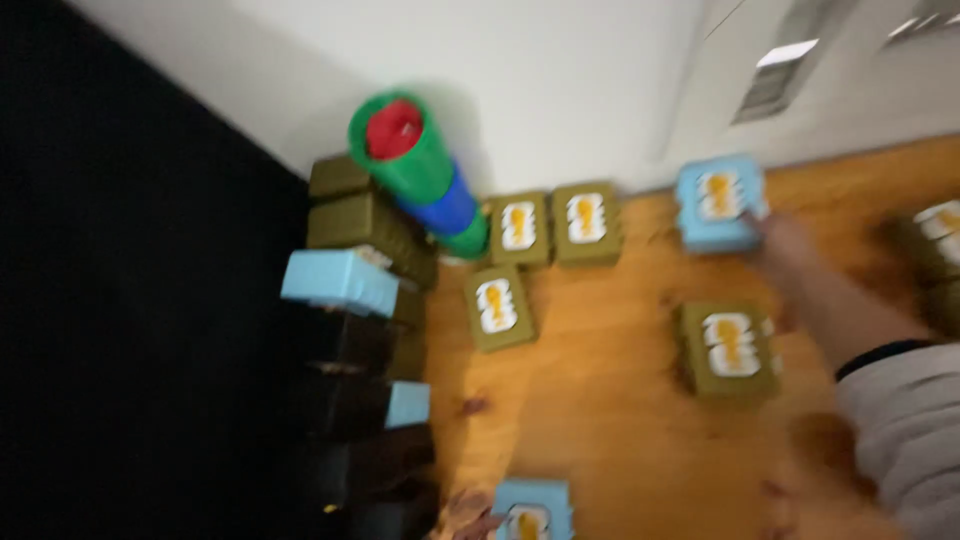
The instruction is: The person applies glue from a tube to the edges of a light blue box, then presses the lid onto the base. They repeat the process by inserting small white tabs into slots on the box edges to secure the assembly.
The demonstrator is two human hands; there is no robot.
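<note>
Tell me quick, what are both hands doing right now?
Right hand: on the light blue box; blur hides the grip.
Left hand: at the bottom edge, too blurred to tell.

Right hand [790, 240] blurred, arm outstretched, grey sleeve.

A single head-worn view is given, aimed steeply down at the wooden floor [600, 420] from standing height. The white wall [520, 90] is met at the top, a black surface [130, 330] is cropped at the left. Everything is smeared by blur, and no second view is offered for overlap.
</note>
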